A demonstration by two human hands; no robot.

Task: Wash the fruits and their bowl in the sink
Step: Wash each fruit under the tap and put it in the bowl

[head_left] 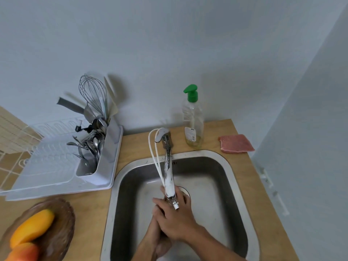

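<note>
Both my hands are over the steel sink (233,185), under the spout of the white tap (169,178). My right hand (175,221) lies flat on top of my left hand (156,234), fingers fairly straight and pressed together. Neither hand holds anything. A brown woven bowl (60,227) stands on the wooden counter at the lower left. In it lie a yellow-orange mango (32,227) and a second orange-red fruit (22,253), partly cut off by the frame edge.
A white dish rack (56,166) with a whisk and cutlery stands left of the sink. A clear soap bottle (193,119) with a green pump stands behind the sink. A pink sponge cloth (236,144) lies at the back right. A wall runs close along the right.
</note>
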